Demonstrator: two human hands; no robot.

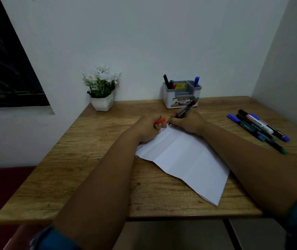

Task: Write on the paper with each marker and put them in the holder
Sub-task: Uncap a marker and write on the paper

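A black-barrelled marker (pixel 184 110) is gripped in the person's right hand (pixel 187 121), fingers curled round its lower barrel, its tip down at the far top edge of a creased white sheet of paper (pixel 182 156); the marker's upper end, reddish in colour, tilts away toward the back of the desk. The paper lies slanted across the middle of a wooden desk (pixel 97 175), with small handwriting along its far left edge, too small to read. The left hand (pixel 149 128) rests on that edge of the paper, its fingers curled round a red cap (pixel 160 121), just beside the marker's tip. Behind the hands, near the back wall, stands a white and grey holder (pixel 181 93) with several compartments; a black marker, a green-capped one and a red-capped one stand in its left compartment, and a blue marker (pixel 196 81) stands in its right one. Well to the right on the desk lies a loose cluster of markers (pixel 259 127), with blue, green and black caps, touching and overlapping one another. At the back left corner of the desk sits a small white pot of white flowers (pixel 101 87). A dark window (pixel 5 65) is set in the wall to the left.
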